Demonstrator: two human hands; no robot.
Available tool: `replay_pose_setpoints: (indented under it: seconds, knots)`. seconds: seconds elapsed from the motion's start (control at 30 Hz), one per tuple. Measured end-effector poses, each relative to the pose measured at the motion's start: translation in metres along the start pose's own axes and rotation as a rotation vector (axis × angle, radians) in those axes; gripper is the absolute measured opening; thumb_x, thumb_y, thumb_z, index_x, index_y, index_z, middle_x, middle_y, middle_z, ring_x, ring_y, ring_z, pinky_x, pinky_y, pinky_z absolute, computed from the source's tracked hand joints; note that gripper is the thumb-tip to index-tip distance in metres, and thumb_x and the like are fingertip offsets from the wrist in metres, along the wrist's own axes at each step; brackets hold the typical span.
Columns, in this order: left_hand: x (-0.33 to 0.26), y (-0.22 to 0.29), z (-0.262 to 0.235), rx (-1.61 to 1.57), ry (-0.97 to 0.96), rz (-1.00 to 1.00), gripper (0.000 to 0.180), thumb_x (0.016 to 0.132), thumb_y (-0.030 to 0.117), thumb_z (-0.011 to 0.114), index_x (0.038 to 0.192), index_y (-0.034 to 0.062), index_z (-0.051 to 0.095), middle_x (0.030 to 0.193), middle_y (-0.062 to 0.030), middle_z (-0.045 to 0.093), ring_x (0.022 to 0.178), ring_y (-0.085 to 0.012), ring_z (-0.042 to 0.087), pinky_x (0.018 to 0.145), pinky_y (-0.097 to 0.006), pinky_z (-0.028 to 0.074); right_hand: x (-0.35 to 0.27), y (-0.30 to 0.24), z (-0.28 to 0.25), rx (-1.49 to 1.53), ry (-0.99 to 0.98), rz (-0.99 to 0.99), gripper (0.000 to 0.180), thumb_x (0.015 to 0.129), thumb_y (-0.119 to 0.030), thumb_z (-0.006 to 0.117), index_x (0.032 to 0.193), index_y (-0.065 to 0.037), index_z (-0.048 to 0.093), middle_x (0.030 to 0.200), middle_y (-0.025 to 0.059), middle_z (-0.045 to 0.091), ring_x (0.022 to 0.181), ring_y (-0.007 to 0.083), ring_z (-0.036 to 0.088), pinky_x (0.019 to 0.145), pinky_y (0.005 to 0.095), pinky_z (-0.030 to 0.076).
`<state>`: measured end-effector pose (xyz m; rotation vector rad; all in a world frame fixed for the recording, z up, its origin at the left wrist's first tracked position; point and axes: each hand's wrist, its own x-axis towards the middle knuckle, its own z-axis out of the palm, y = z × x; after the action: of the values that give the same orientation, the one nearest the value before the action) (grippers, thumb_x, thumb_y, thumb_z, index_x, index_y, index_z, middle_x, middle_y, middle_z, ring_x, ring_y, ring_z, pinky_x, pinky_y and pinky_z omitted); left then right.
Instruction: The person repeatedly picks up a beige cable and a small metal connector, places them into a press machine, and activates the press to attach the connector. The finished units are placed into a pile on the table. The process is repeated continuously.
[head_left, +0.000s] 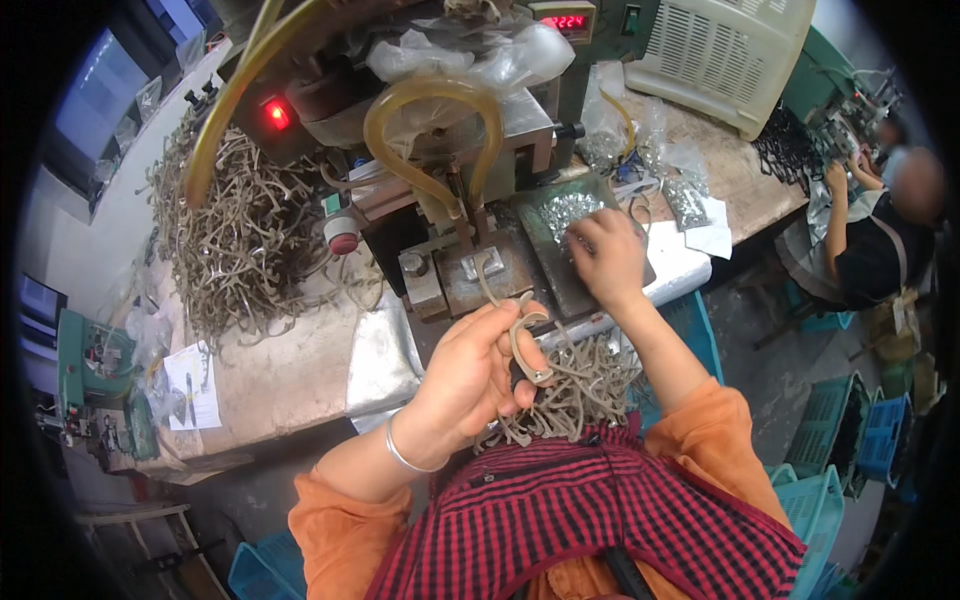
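My left hand [472, 372], a bangle on its wrist, is closed round a curved beige-grey strip [518, 350] with a small hole near its lower end. A similar strip [484, 278] reaches from my left fingertips to the small metal block [482, 264] of the bench press [510, 285]. Over the dark tray [545, 245] my right hand [612, 258] has its fingers curled together at a heap of tiny shiny metal pieces [570, 212]; what they pinch is too small to make out. Below my hands lies a bundle of the same curved strips [590, 385].
A large tangle of curved strips [225, 230] covers the bench left of the press. A red push button [343, 243] juts out beside it. Yellowish hoses [435, 90] loop overhead. At right, a person [880, 230] works near blue-green crates [825, 430].
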<state>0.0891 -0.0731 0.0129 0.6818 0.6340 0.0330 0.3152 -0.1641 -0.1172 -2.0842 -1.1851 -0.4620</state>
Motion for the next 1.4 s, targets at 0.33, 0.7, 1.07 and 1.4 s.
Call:
replay_pose_setpoints:
  seconds: [0.33, 0.7, 1.07, 1.4]
  knots:
    - [0.003, -0.009, -0.015, 0.085, -0.150, 0.027, 0.037, 0.111, 0.034, 0.045, 0.122, 0.0017, 0.061, 0.073, -0.0107, 0.068, 0.053, -0.0208, 0.062, 0.041, -0.028, 0.044, 0.016, 0.016, 0.011, -0.025, -0.068, 0.001, 0.009, 0.079, -0.007, 0.067, 0.089, -0.007, 0.068, 0.093, 0.0162, 0.068, 0.093, 0.0381, 0.065, 0.075, 0.0495, 0.053]
    - [0.030, 0.093, -0.243, 1.464, 0.897, 0.605, 0.029, 0.105, 0.027, 0.060, 0.106, -0.0015, 0.067, 0.087, -0.0116, 0.070, 0.072, -0.0200, 0.069, 0.059, -0.034, 0.053, -0.002, -0.015, -0.018, 0.361, 0.169, 0.122, 0.013, 0.080, -0.004, 0.067, 0.092, -0.003, 0.070, 0.093, 0.0139, 0.067, 0.097, 0.0366, 0.062, 0.086, 0.0466, 0.051]
    - [0.105, 0.063, -0.259, 1.699, 1.312, 0.512, 0.041, 0.097, 0.040, 0.066, 0.103, -0.0002, 0.072, 0.098, -0.0195, 0.074, 0.087, -0.0393, 0.071, 0.075, -0.051, 0.055, -0.024, 0.006, -0.010, 0.305, 0.174, 0.238, 0.013, 0.081, -0.005, 0.068, 0.093, -0.005, 0.072, 0.093, 0.0126, 0.068, 0.097, 0.0351, 0.063, 0.086, 0.0443, 0.051]
    - [0.101, 0.071, -0.303, 1.388, 1.104, 1.365, 0.036, 0.106, 0.024, 0.060, 0.132, -0.0010, 0.065, 0.108, -0.0120, 0.065, 0.096, -0.0273, 0.064, 0.085, -0.038, 0.051, 0.038, -0.085, -0.024, 0.814, 0.041, 0.058, 0.024, 0.077, -0.007, 0.071, 0.099, -0.001, 0.066, 0.091, 0.0154, 0.068, 0.093, 0.0372, 0.065, 0.083, 0.0448, 0.051]
